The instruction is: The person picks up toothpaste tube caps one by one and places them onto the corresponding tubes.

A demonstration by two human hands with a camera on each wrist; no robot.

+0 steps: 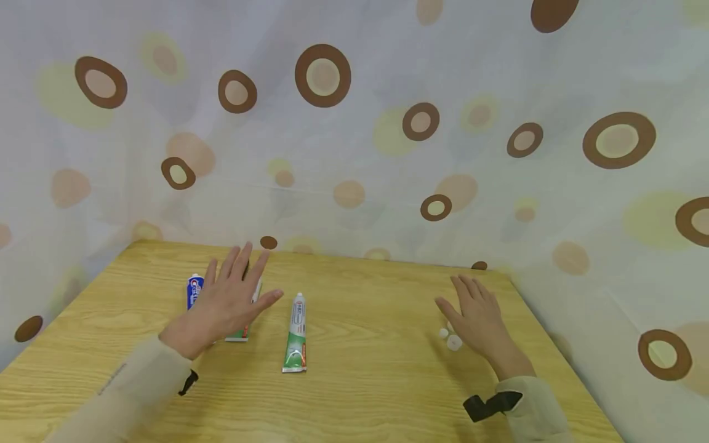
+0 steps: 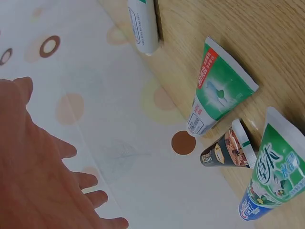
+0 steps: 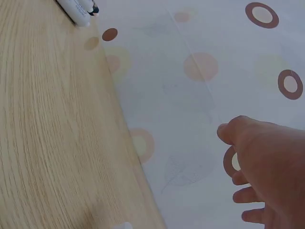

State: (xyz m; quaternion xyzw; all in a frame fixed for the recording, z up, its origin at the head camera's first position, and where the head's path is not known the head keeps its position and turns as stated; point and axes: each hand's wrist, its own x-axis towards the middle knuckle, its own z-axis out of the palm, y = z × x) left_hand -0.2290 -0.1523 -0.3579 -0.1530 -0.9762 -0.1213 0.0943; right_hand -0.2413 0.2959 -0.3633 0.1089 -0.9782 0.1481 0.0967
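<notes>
My left hand is spread, fingers straight, above several toothpaste tubes, holding nothing. Beside its thumb a green and white toothpaste tube lies on the table, nozzle pointing away. A blue Crest tube peeks out past the left hand, and another green tube is largely covered by it. The left wrist view also shows a small dark tube next to a green and blue Crest tube. My right hand hovers with extended fingers, holding nothing, over small white caps, partly hiding them.
A light wood table carries everything. Around its back and sides hangs a pale curtain with brown, peach and yellow spots. Dark bands sit at the wrists over pale sleeves.
</notes>
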